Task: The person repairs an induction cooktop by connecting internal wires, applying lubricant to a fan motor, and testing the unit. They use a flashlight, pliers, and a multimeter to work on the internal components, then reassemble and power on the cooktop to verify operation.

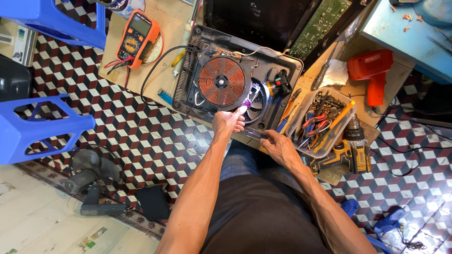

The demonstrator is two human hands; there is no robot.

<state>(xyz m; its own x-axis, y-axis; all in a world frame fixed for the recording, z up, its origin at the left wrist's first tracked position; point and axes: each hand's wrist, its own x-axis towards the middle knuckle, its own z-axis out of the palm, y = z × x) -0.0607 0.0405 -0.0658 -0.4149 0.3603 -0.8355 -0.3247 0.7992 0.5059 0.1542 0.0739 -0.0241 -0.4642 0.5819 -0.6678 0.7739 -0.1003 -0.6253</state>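
Holding a small purple torch (246, 103) in the left hand (228, 122), fingers wrapped round its barrel, lit end aimed into the opened induction cooker (235, 77) lying face-up on the wooden worktop (162, 28). Lighting the spot where the copper coil (222, 81) meets the cooling fan (256, 104), near the cooker's front edge. Steadying the casing with the right hand (281, 146), fingertips pressed flat and slightly spread against the front rim, gripping nothing.

Worth keeping the beam low and slanted rather than straight down, judging by the glare at the tip, so shadows pick out solder joints and wire ends. Keeping the left wrist off the coil, and the knuckles clear of the loose white wires by the fan. Bracing the right hand firmly, since the cooker is overhanging the worktop edge a little and could tip toward the lap.

Sitting within reach: a clear tub of pliers and screwdrivers (321, 121) just right of the cooker, a yellow cordless drill (351, 150) beside that, an orange multimeter (134, 40) well to the left.
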